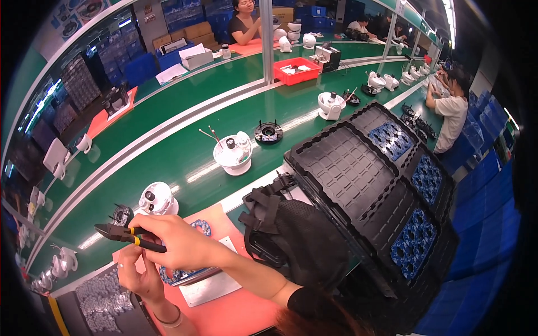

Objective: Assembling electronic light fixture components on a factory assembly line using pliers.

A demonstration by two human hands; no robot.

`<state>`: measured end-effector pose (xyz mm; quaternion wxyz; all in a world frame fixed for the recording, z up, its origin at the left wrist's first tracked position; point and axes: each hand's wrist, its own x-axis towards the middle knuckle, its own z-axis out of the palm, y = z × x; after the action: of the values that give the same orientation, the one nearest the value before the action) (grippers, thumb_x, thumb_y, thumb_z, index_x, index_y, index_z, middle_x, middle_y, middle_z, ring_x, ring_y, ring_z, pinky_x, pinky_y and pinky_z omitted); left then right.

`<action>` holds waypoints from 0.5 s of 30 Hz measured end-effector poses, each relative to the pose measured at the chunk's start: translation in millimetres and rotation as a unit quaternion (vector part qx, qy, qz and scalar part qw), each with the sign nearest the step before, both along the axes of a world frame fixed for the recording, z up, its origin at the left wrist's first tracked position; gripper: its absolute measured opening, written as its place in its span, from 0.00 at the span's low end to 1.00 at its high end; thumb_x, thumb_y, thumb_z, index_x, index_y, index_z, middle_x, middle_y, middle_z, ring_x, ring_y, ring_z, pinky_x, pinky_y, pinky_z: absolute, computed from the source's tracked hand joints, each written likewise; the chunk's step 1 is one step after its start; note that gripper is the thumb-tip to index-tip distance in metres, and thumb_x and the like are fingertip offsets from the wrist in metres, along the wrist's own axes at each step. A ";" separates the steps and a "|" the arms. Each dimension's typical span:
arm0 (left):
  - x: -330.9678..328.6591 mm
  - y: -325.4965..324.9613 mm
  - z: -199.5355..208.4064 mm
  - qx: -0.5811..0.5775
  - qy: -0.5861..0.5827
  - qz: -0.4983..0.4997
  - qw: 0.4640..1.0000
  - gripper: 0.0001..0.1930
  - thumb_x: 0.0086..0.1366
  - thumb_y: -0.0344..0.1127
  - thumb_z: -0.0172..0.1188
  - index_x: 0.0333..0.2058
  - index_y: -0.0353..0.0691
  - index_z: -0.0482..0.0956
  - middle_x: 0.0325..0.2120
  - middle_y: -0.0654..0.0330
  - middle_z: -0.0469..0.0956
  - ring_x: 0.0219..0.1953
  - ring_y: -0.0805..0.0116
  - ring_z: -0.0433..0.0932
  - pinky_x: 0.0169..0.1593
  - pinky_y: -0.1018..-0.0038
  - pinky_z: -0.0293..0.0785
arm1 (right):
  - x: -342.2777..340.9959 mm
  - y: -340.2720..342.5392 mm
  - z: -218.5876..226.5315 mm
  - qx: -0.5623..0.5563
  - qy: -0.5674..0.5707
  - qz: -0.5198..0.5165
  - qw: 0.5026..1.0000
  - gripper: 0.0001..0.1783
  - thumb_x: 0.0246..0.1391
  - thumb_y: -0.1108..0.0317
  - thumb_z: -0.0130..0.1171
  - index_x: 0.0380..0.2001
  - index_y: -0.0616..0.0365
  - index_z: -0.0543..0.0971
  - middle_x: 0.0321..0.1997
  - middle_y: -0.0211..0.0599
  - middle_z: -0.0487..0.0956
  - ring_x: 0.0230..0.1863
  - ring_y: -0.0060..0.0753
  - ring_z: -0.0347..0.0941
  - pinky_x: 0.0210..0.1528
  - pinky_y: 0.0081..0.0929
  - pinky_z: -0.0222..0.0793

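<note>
My right hand (182, 241) grips a pair of cutting pliers (115, 232) with black and yellow handles, the jaws pointing left. Just below it, my left hand (139, 275) is closed, its fingertips up against the right hand; whatever they hold is hidden. Under my right wrist a metal plate (208, 287) lies on a pink mat (238, 313). Blue ring-shaped circuit boards (202, 226) show beside and beneath my right hand. Beyond my hands, a white round housing (158, 197) and a black round part (121, 214) sit on the green conveyor belt.
A dark tray (106, 299) of small bagged parts lies lower left. To the right are a black mesh bag (308, 241) and large black trays (347, 151) with blue circuit-board panels (413, 242). More white housings (232, 154) line the belt. A red bin (297, 71) and co-workers are farther off.
</note>
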<state>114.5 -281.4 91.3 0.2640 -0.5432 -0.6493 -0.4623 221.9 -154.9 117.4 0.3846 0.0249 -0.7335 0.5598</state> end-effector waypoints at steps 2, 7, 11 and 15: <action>3.0 -1.4 0.6 0.006 0.021 0.014 1.000 0.11 0.50 0.14 0.63 0.33 0.30 0.76 0.29 0.52 0.80 0.33 0.54 0.80 0.41 0.66 0.75 | 5.5 -0.2 4.1 0.000 0.009 0.002 1.000 0.20 0.48 0.73 0.61 0.47 0.59 0.71 0.31 0.43 0.75 0.31 0.41 0.74 0.35 0.34 0.69; 14.6 -1.7 -6.6 0.023 -0.034 0.011 0.999 0.08 0.54 0.15 0.62 0.33 0.31 0.76 0.29 0.53 0.80 0.32 0.58 0.79 0.41 0.68 0.74 | 23.6 5.9 9.5 0.021 0.014 0.002 1.000 0.19 0.46 0.72 0.61 0.43 0.59 0.71 0.28 0.42 0.74 0.31 0.45 0.74 0.35 0.37 0.69; 42.3 18.5 25.0 0.003 0.009 -0.028 1.000 0.02 0.61 0.18 0.58 0.32 0.29 0.76 0.24 0.56 0.79 0.26 0.68 0.78 0.53 0.60 0.74 | 33.8 31.7 33.9 0.042 0.077 -0.082 0.993 0.17 0.44 0.72 0.61 0.40 0.59 0.72 0.29 0.43 0.76 0.33 0.47 0.76 0.35 0.39 0.69; 54.2 52.7 55.6 -0.031 -0.009 -0.080 0.996 0.01 0.63 0.20 0.58 0.33 0.29 0.78 0.20 0.58 0.78 0.22 0.72 0.79 0.49 0.66 0.78 | 38.9 81.0 71.7 0.125 0.126 -0.170 0.969 0.16 0.42 0.72 0.62 0.38 0.58 0.76 0.29 0.43 0.78 0.33 0.47 0.78 0.35 0.36 0.72</action>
<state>168.6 -228.7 146.9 0.2030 -0.5971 -0.6201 -0.4667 260.8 -73.9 189.1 0.5574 0.0183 -0.7365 0.3828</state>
